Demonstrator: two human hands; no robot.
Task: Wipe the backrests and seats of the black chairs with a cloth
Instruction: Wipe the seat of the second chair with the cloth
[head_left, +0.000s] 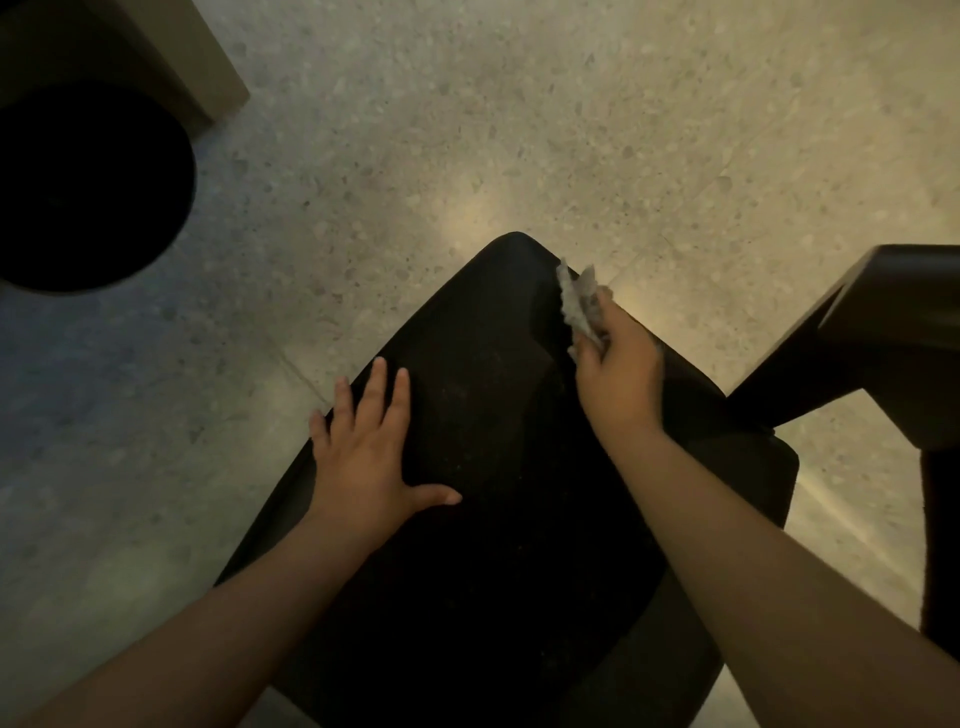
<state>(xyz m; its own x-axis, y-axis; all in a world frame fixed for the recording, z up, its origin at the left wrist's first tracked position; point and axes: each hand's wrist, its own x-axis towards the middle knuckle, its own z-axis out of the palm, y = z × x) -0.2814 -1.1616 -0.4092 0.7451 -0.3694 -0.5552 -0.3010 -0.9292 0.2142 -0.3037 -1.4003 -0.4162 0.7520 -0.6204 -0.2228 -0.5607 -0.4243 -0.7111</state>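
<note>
Plainly, the grey cloth (576, 299) lay against the far right edge of the black chair (488, 415), bunched in the right hand (621, 374), whose fingers were curled around it. The crumpled shape gave the hand a thick pad, probably so that it could press on the narrow rim and not only on the flat top. Whether this padded panel was the seat or the backrest I could not tell from above.

The left hand (363, 447) lay flat on the near left part of the same panel, fingers straight and spread, holding nothing. I judge that it was there to steady the chair so it would not turn or roll under the wiping. The two hands were well apart, one on each side of the panel.

To the right, near the chair, stood another black piece of furniture (883, 332), possibly a second chair waiting for its turn. Under everything was a speckled stone floor (519, 130). Far to the left were a round black object (88, 192) and a beige box (171, 62) behind it.
</note>
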